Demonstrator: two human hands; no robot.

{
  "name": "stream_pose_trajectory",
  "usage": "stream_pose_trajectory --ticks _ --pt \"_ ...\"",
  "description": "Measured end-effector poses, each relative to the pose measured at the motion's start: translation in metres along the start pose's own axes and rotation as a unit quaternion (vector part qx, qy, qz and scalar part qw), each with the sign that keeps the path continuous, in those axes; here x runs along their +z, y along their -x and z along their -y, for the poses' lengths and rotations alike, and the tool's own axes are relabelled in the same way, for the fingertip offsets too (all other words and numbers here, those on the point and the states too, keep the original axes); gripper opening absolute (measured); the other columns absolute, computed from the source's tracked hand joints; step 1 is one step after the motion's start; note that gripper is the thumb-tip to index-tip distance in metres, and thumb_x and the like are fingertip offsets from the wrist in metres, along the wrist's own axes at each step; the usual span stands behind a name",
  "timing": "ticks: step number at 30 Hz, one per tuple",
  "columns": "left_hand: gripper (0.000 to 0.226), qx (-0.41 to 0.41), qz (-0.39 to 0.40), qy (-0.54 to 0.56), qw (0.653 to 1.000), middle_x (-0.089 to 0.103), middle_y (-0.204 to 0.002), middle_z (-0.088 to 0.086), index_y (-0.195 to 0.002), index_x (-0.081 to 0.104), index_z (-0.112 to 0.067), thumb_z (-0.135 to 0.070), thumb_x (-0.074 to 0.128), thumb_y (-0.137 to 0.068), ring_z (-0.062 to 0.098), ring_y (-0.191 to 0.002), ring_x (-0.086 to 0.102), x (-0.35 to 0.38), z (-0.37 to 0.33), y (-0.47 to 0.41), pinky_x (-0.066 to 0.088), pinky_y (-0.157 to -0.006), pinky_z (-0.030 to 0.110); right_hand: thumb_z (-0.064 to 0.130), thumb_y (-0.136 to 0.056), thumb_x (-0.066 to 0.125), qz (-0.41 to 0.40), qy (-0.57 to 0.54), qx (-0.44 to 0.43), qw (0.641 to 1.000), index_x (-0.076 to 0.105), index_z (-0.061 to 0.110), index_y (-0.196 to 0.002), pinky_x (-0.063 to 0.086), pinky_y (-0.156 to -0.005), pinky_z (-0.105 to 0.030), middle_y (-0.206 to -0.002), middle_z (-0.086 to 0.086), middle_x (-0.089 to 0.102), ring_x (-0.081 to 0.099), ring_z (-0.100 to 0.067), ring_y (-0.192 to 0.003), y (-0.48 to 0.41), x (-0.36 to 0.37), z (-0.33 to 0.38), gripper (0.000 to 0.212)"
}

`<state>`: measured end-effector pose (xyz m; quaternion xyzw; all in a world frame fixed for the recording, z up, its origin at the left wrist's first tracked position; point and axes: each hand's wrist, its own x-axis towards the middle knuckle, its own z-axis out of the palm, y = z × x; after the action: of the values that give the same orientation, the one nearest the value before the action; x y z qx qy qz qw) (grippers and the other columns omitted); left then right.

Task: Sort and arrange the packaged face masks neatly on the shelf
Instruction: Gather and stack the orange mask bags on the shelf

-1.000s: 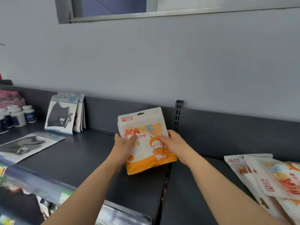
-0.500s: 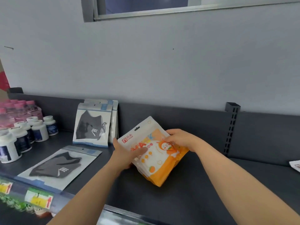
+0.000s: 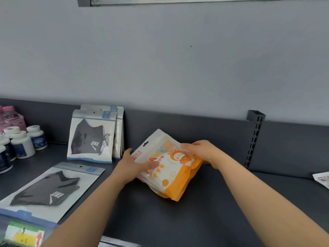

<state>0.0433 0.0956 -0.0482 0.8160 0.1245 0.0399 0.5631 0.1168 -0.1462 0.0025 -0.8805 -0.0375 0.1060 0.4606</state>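
Note:
A small stack of orange-and-white mask packs (image 3: 170, 172) is tilted above the dark shelf (image 3: 204, 211), mid-frame. My left hand (image 3: 132, 166) grips its left edge with the thumb across the front. My right hand (image 3: 201, 151) holds its upper right corner, fingers curled over the top. Two or more black-mask packs (image 3: 91, 138) stand upright against the back panel to the left. Another black-mask pack (image 3: 48, 191) lies flat near the front left edge.
White bottles with blue labels (image 3: 21, 145) and pink-capped bottles (image 3: 10, 116) crowd the far left. A slotted upright post (image 3: 253, 138) divides the back panel at right. A corner of another white pack (image 3: 322, 179) shows at the right edge. Price tags (image 3: 23, 235) line the front rail.
The view and both hands swung left with the orange packs. The stack went from upright to tilted, top leaning left, and came nearer the standing black-mask packs.

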Motion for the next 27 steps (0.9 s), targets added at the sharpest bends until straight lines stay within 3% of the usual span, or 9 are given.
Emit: stream_pose_trajectory --ticks 3,5,8,10,13,16,21,23,27 --pt "0.151 -0.002 -0.02 0.007 1.0 0.039 -0.15 0.0 -0.156 0.01 -0.023 -0.068 0.084 -0.032 0.024 -0.13 0.046 0.001 0.0 0.003 0.04 -0.102 0.037 0.057 -0.078 0.068 -0.058 -0.133 0.03 0.989 0.022 0.014 -0.152 0.039 -0.103 -0.046 -0.147 -0.012 0.042 0.042 -0.032 -0.133 0.019 0.002 -0.01 0.097" --pt "0.144 -0.002 -0.025 0.006 1.0 0.042 -0.148 0.001 -0.155 0.015 -0.019 -0.067 0.085 -0.038 0.024 -0.129 0.048 0.003 0.0 0.003 0.041 -0.102 0.038 0.052 -0.076 0.074 -0.054 -0.21 0.043 0.975 0.013 0.014 -0.153 0.033 -0.109 -0.049 -0.15 -0.013 0.037 0.035 -0.033 -0.137 0.033 0.007 -0.019 0.106" --pt "0.119 -0.004 0.002 -0.011 1.0 0.063 -0.125 0.001 -0.136 0.051 -0.017 -0.076 0.082 -0.037 0.021 -0.11 0.061 0.008 -0.002 0.003 0.05 -0.094 0.037 0.035 -0.08 0.076 -0.005 -0.271 0.044 0.961 0.031 0.012 -0.146 0.031 -0.11 -0.046 -0.144 -0.008 0.048 0.041 -0.028 -0.134 0.049 0.031 -0.028 0.084" --pt "0.111 -0.004 0.019 -0.008 1.0 0.067 -0.116 0.0 -0.127 0.06 -0.018 -0.079 0.079 -0.036 0.019 -0.104 0.063 0.012 -0.005 0.004 0.051 -0.09 0.035 0.028 -0.083 0.074 0.003 -0.289 0.049 0.956 0.03 0.017 -0.145 0.037 -0.109 -0.047 -0.138 -0.006 0.053 0.05 -0.027 -0.126 0.048 0.048 -0.029 0.077" --pt "0.115 -0.012 0.022 0.002 1.0 0.065 -0.12 0.001 -0.13 0.056 -0.017 -0.082 0.073 -0.037 0.021 -0.105 0.062 0.011 -0.006 0.004 0.048 -0.081 0.033 0.028 -0.086 0.07 -0.022 -0.295 0.054 0.954 0.024 0.019 -0.148 0.046 -0.102 -0.049 -0.135 -0.008 0.053 0.055 -0.03 -0.119 0.037 0.054 -0.024 0.077" --pt "0.111 -0.011 0.013 0.001 1.0 0.062 -0.113 -0.005 -0.133 0.049 -0.016 -0.079 0.077 -0.046 0.015 -0.093 0.061 0.005 -0.005 0.008 0.044 -0.063 0.026 0.025 -0.09 0.066 -0.014 -0.315 0.052 0.948 0.045 0.018 -0.138 0.051 -0.096 -0.048 -0.124 -0.008 0.063 0.063 -0.028 -0.107 0.029 0.042 -0.022 0.053" --pt "0.131 0.029 -0.007 -0.035 0.999 0.043 -0.148 -0.001 -0.154 0.019 -0.029 -0.076 0.075 -0.046 0.025 -0.125 0.052 0.0 -0.003 0.007 0.044 -0.089 0.035 0.037 -0.088 0.067 -0.054 -0.265 0.02 0.963 0.047 0.023 -0.129 0.055 -0.082 -0.036 -0.118 0.002 0.062 0.064 -0.02 -0.102 0.036 0.039 -0.026 0.048" --pt "0.121 0.047 0.01 -0.028 0.998 0.049 -0.143 -0.003 -0.152 0.024 -0.033 -0.071 0.079 -0.051 0.023 -0.119 0.056 0.0 -0.001 0.004 0.049 -0.085 0.033 0.04 -0.084 0.071 -0.05 -0.263 0.017 0.963 0.046 0.029 -0.126 0.056 -0.076 -0.032 -0.116 0.006 0.063 0.064 -0.017 -0.101 0.041 0.043 -0.028 0.051" --pt "0.092 0.08 0.036 -0.034 0.996 0.058 -0.121 -0.012 -0.138 0.038 -0.035 -0.058 0.083 -0.061 0.014 -0.104 0.061 0.0 -0.001 0.0 0.057 -0.072 0.03 0.033 -0.083 0.073 -0.056 -0.26 0.024 0.964 0.046 0.026 -0.134 0.054 -0.093 -0.042 -0.123 0.003 0.063 0.065 -0.02 -0.106 0.04 0.054 -0.028 0.058"
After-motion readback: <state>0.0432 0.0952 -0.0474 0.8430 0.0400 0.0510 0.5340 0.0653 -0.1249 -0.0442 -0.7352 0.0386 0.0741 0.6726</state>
